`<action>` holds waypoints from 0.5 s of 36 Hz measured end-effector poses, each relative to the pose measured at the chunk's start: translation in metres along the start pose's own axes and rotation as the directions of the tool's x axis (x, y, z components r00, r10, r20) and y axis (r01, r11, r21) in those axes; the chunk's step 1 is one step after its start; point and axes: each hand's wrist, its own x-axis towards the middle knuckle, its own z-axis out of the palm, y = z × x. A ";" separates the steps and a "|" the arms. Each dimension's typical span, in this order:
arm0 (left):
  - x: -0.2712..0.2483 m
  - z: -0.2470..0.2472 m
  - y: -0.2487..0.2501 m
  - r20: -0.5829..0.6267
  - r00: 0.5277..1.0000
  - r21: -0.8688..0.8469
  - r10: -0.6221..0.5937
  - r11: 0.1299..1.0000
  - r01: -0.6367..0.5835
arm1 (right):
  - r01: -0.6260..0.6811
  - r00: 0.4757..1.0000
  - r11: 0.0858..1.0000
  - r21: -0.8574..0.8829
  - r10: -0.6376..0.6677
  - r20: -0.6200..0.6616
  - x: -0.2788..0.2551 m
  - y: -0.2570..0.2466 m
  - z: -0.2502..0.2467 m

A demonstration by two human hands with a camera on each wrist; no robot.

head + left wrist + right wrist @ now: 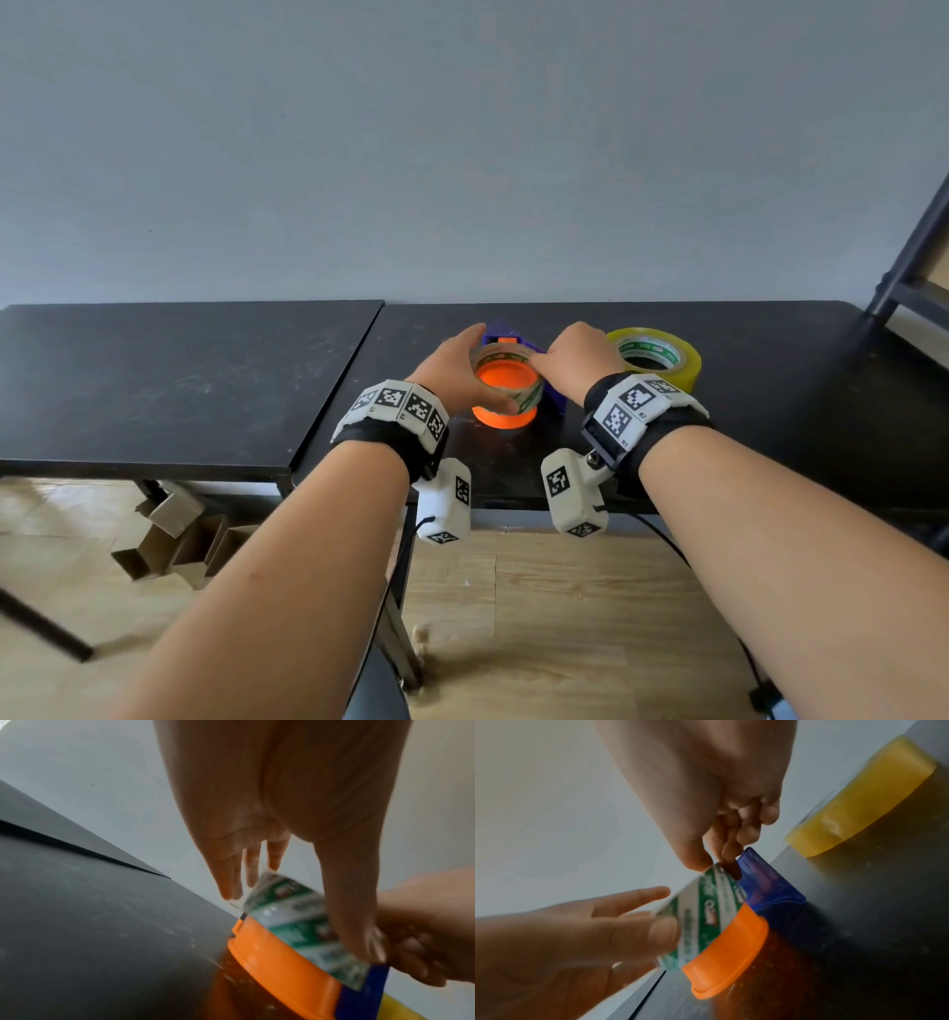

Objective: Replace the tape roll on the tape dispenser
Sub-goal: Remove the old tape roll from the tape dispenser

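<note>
A blue tape dispenser (pixel 557 398) lies on its side on the black table (pixel 770 411), with its orange hub (pixel 506 377) facing up. A nearly spent tape roll (pixel 531 398) with a green and white core (pixel 711 912) sits round the hub (pixel 729 949), tilted and partly raised off it. My left hand (pixel 485 367) grips the roll (pixel 295 914) from the left, thumb (pixel 359 923) on the near side and fingers on the far side. My right hand (pixel 716 862) pinches the roll's right edge next to the blue body (pixel 765 882). A full yellow roll (pixel 678 362) lies flat just right of it.
A second black table (pixel 154 385) adjoins on the left with a narrow seam between them. A grey wall stands right behind. A dark shelf frame (pixel 914 267) rises at the far right. Cardboard boxes (pixel 174 539) sit on the wooden floor below.
</note>
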 end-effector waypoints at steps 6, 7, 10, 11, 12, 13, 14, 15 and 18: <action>-0.005 0.001 -0.009 0.057 0.997 -0.017 -0.043 0.999 0.044 | -0.023 0.998 0.997 0.079 0.027 -0.057 0.000 0.000 -0.001; -0.004 0.003 -0.011 0.051 0.998 -0.016 -0.042 0.999 0.043 | -0.031 0.998 0.995 0.096 0.037 -0.059 0.000 0.000 -0.002; -0.001 0.004 -0.012 0.029 0.998 0.007 -0.060 0.998 0.060 | -0.050 0.993 0.981 0.190 0.069 -0.094 0.000 0.002 -0.002; -0.001 0.004 -0.012 0.015 0.998 0.032 -0.067 0.997 0.067 | -0.057 0.991 0.973 0.223 0.083 -0.107 0.000 0.003 -0.002; -0.001 0.004 -0.012 0.006 0.997 0.055 -0.078 0.995 0.078 | -0.058 0.988 0.966 0.250 0.092 -0.124 0.000 0.004 -0.004; -0.001 0.003 -0.013 0.000 0.997 0.073 -0.076 0.994 0.076 | -0.054 0.986 0.962 0.269 0.095 -0.140 0.000 0.004 -0.005; 0.000 0.002 -0.013 0.005 0.997 0.090 -0.077 0.993 0.077 | -0.048 0.983 0.958 0.284 0.096 -0.156 0.000 0.005 -0.007; 0.001 0.001 -0.013 0.010 0.997 0.103 -0.076 0.992 0.075 | -0.046 0.981 0.954 0.295 0.100 -0.168 -0.001 0.004 -0.009; 0.003 -0.001 -0.008 -0.037 0.998 0.122 -0.053 0.991 0.057 | -0.038 0.975 0.944 0.328 0.107 -0.194 -0.001 0.006 -0.017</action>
